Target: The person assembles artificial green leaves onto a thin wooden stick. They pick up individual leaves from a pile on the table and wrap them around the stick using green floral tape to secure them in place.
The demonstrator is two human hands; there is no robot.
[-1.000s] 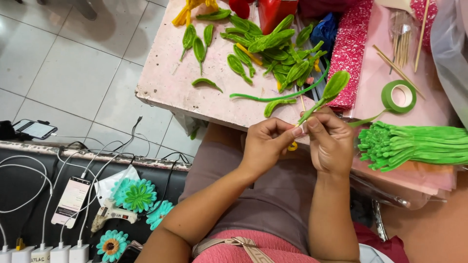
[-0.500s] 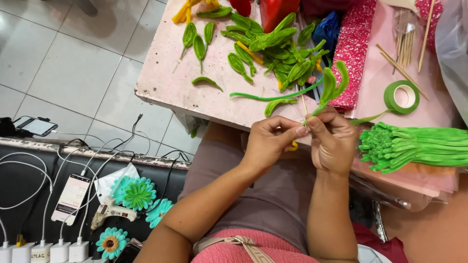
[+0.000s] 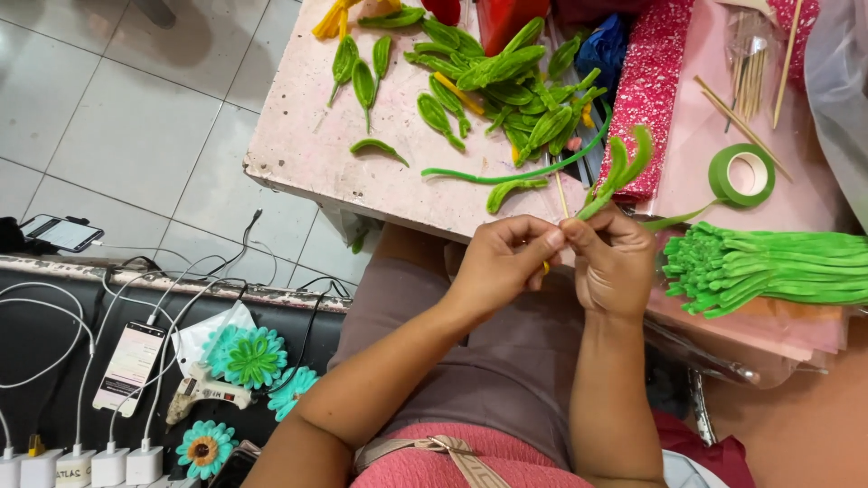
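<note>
The green leaf sprig (image 3: 619,172) is standing just above the near edge of the pink desk (image 3: 307,154), both the left hand (image 3: 502,262) and right hand (image 3: 615,267) pinching its base in a narrow grip, and keeping fingertips close together should be steadying the wrap.

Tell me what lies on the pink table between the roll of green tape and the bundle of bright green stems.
In the head view, between the green tape roll and the green stem bundle, only a loose strip of green tape crosses bare pink table.
</note>
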